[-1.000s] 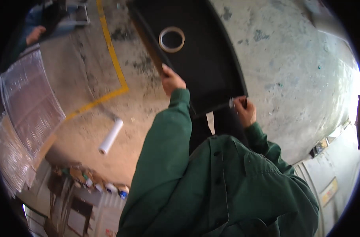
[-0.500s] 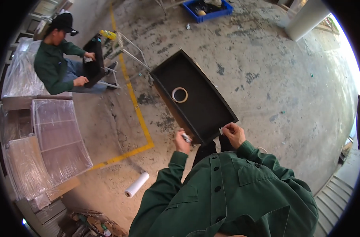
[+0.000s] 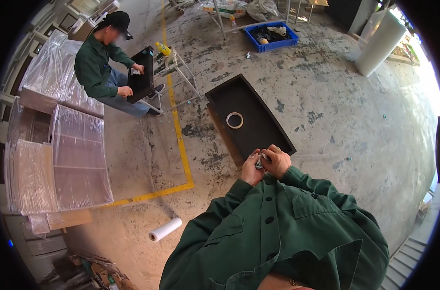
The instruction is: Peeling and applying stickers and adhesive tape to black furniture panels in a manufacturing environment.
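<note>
Close to my body, over the near end of a long black drawer-like box, my two hands meet. My left hand is closed around a small whitish crumpled piece, whose kind I cannot make out. Fingers of my right hand are bent against the same piece, pinching at it. The box stands with its open side up and shows brown on its left outer wall. Inside it lies a tape roll, pale and ring-shaped.
At the left a co-worker sits holding a black panel-like piece beside a metal stand with a yellow bottle. Wrapped cartons stack behind. A white film roll lies on the floor; a blue crate sits far off.
My hands were apart at the box's near corners, each with a small whitish bit. They have come together over its near end. The view has shifted, showing more of the far floor.
</note>
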Demonstrator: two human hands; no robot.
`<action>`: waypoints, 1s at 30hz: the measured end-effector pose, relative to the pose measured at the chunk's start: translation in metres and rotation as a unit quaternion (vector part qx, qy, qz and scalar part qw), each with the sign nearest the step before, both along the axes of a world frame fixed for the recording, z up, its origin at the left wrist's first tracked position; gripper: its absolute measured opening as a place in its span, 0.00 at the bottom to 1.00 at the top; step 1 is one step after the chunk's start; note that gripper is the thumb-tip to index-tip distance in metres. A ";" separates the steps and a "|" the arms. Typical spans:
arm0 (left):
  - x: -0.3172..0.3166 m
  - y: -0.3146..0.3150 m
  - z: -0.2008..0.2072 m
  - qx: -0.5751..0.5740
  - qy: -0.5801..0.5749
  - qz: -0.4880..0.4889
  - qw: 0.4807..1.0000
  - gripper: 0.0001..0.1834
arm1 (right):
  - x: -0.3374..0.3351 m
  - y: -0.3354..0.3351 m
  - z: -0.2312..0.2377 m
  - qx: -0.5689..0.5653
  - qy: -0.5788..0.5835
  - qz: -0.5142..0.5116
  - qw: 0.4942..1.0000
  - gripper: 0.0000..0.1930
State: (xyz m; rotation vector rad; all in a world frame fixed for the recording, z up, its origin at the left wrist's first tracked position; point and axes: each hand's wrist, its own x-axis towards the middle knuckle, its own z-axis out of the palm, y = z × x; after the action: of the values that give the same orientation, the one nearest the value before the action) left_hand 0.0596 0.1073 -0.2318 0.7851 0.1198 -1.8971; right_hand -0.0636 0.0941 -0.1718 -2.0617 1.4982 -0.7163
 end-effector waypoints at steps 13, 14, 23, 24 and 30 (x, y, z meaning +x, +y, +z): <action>0.027 0.010 0.020 -0.031 0.117 0.077 0.990 0.19 | 0.016 -0.003 0.007 0.155 -0.025 0.110 0.981 0.15; 0.027 0.010 0.020 -0.023 0.120 0.070 0.990 0.18 | 0.016 -0.004 0.006 0.181 -0.054 0.098 0.977 0.14; 0.015 0.010 0.010 -0.077 0.043 0.042 0.995 0.15 | 0.002 -0.013 -0.028 0.208 -0.159 -0.026 0.965 0.09; 0.016 0.010 0.012 -0.075 0.033 0.036 0.996 0.18 | 0.001 -0.013 -0.031 0.213 -0.164 -0.012 0.963 0.09; 0.018 0.011 0.026 -0.017 0.029 0.046 0.998 0.15 | 0.004 -0.012 -0.035 0.268 -0.200 -0.060 0.941 0.09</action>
State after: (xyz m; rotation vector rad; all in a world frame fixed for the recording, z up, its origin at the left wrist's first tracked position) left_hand 0.0773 0.1187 -0.2061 0.6895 0.1577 -1.8303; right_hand -0.0594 0.0820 -0.2068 -1.3376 1.3938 -0.6347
